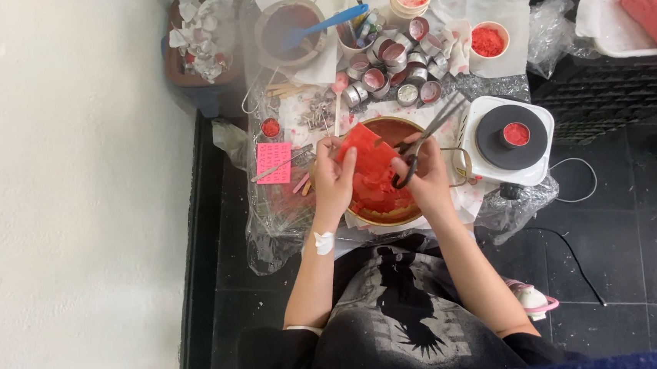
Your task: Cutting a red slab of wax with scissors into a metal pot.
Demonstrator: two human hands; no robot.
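Observation:
My left hand (333,178) grips a flat red wax slab (365,152) by its left edge, holding it tilted above a round bowl (412,217) with red wax pieces inside. My right hand (428,176) is closed on the handles of a pair of scissors (427,135), whose blades point up and to the right, close to the slab's right edge. A white patch is stuck on my left wrist.
A white hot plate (510,138) with a small red-filled tin stands right of the bowl. Several small metal tins (397,64), paper cups of red wax (487,42), a pot with a blue spatula (294,26) and a pink note (274,162) lie behind and left. White wall at left.

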